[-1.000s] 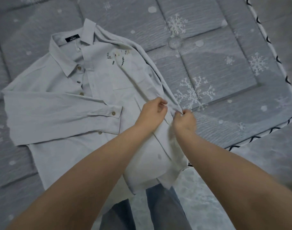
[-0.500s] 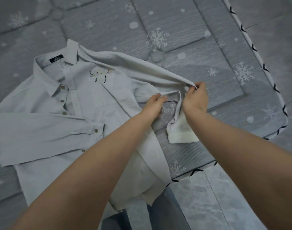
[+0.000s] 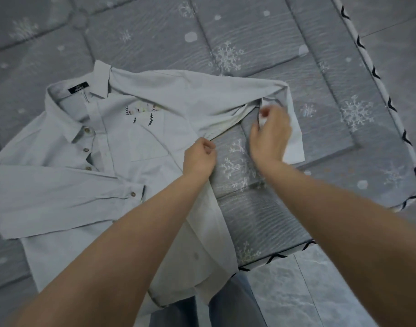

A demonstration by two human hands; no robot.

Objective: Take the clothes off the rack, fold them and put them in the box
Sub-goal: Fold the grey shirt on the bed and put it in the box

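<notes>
A pale grey button-up shirt (image 3: 122, 147) with small embroidered plants lies front-up on a quilted mat (image 3: 261, 48). One sleeve is folded across its lower front. The other sleeve (image 3: 202, 95) stretches out to the right, bent down at its cuff end. My left hand (image 3: 198, 156) pinches the shirt's side edge near the armpit. My right hand (image 3: 270, 133) grips the sleeve near the cuff (image 3: 294, 142), which hangs down beside it. No rack or box is in view.
The grey snowflake-patterned mat has a white trim with black marks (image 3: 391, 102) along its right and near edges. Marbled grey floor tiles (image 3: 308, 291) lie beyond the trim. My legs in blue jeans (image 3: 230, 305) show at the bottom.
My right hand has pulled the sleeve out to the right, away from the shirt body, and it now lies spread. My left hand stayed at the shirt's side edge.
</notes>
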